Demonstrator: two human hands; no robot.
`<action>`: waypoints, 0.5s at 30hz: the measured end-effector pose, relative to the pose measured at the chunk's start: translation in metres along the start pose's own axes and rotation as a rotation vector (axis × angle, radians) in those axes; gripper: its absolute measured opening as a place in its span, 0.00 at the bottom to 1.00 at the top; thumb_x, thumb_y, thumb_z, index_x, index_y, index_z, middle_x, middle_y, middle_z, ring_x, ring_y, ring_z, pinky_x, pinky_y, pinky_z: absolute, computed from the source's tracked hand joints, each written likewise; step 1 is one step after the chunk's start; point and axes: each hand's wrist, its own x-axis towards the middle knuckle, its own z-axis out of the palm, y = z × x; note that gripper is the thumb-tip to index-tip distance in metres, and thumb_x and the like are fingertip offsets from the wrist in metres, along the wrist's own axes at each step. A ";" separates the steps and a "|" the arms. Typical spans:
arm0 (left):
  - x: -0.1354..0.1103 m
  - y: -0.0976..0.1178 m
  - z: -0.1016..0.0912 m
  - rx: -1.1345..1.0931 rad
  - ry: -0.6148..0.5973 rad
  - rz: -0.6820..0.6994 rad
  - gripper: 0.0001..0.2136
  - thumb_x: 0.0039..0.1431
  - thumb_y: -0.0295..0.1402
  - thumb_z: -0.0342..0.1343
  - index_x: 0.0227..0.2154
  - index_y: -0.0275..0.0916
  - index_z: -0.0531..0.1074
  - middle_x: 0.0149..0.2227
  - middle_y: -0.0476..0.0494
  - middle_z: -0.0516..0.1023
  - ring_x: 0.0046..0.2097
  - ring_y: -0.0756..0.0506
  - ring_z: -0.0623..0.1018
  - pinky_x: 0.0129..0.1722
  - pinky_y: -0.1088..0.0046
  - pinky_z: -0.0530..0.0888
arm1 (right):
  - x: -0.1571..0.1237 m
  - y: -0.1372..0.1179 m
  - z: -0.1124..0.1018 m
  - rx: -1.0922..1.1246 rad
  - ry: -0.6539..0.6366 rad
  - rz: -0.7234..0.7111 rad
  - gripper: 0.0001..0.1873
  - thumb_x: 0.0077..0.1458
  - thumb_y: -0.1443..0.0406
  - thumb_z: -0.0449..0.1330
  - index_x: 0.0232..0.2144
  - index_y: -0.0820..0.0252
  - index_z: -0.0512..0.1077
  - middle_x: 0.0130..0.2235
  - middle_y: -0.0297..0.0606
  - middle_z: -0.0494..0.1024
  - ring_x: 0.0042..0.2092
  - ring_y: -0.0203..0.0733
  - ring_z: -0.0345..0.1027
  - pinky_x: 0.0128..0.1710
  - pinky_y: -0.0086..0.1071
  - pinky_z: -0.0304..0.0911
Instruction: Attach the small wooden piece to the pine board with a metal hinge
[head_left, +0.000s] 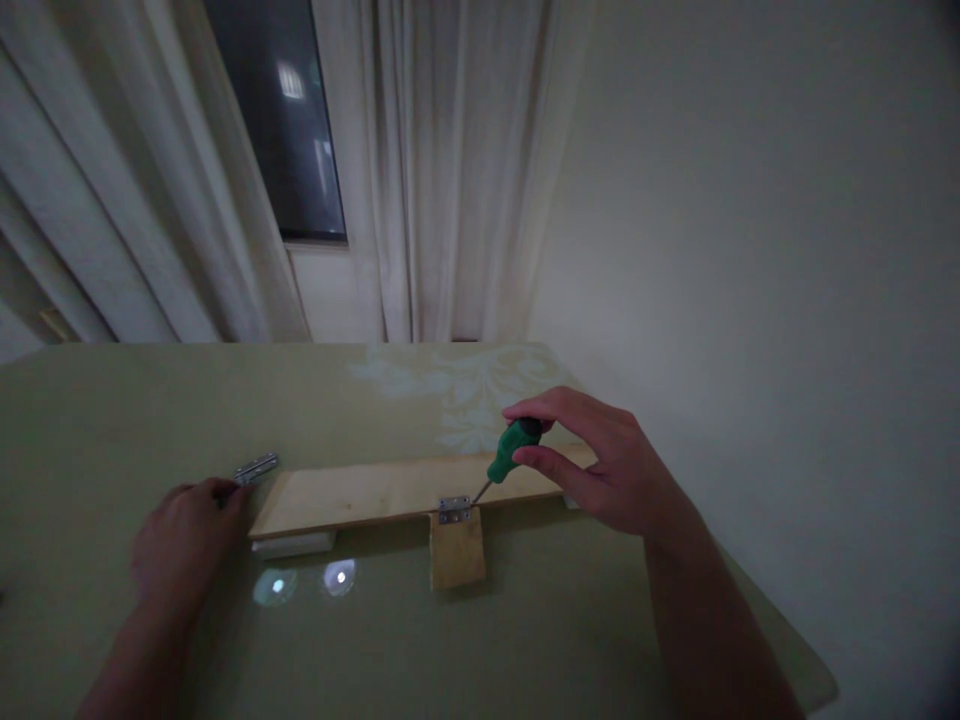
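Observation:
My right hand [600,465] is closed around the green handle of a screwdriver [510,452]. Its tip rests on a small metal hinge [454,510]. The hinge joins a long pale wooden plank [360,492] to a small wooden block [457,550] in front of it. My left hand [184,540] lies at the plank's left end, fingers curled on a small metal latch piece [255,468] on the table.
The plank sits on white supports [294,544] on a glossy greenish table [135,420], whose right edge runs close past my right forearm. Behind the table hang pale curtains [442,170] beside a dark window [281,110]. A plain wall [750,220] is at the right.

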 end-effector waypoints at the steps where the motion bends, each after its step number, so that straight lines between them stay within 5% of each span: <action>1: 0.000 -0.001 0.000 -0.011 -0.008 0.010 0.19 0.68 0.42 0.49 0.43 0.38 0.83 0.43 0.38 0.82 0.39 0.42 0.79 0.32 0.75 0.67 | 0.000 0.000 0.000 0.000 -0.003 -0.001 0.16 0.67 0.62 0.67 0.55 0.56 0.75 0.45 0.37 0.83 0.46 0.40 0.78 0.50 0.35 0.71; 9: 0.001 -0.014 -0.001 -0.128 -0.017 -0.010 0.18 0.65 0.44 0.54 0.44 0.39 0.83 0.34 0.39 0.86 0.34 0.38 0.80 0.30 0.71 0.68 | 0.002 0.001 0.001 -0.023 0.001 -0.014 0.15 0.66 0.62 0.68 0.53 0.59 0.76 0.44 0.37 0.83 0.45 0.39 0.77 0.49 0.34 0.70; 12: -0.004 -0.001 -0.010 -0.278 0.058 -0.067 0.15 0.63 0.44 0.58 0.41 0.40 0.82 0.32 0.43 0.85 0.35 0.39 0.81 0.30 0.72 0.69 | 0.003 0.002 0.000 -0.033 0.002 -0.009 0.15 0.66 0.62 0.68 0.53 0.59 0.75 0.44 0.37 0.83 0.45 0.40 0.77 0.49 0.34 0.71; 15: -0.018 0.028 -0.019 -0.583 0.072 0.041 0.15 0.60 0.45 0.61 0.43 0.42 0.81 0.35 0.46 0.85 0.38 0.41 0.82 0.34 0.72 0.74 | 0.003 0.002 -0.002 -0.061 0.022 -0.013 0.15 0.66 0.63 0.68 0.53 0.59 0.75 0.44 0.38 0.83 0.45 0.40 0.77 0.49 0.34 0.71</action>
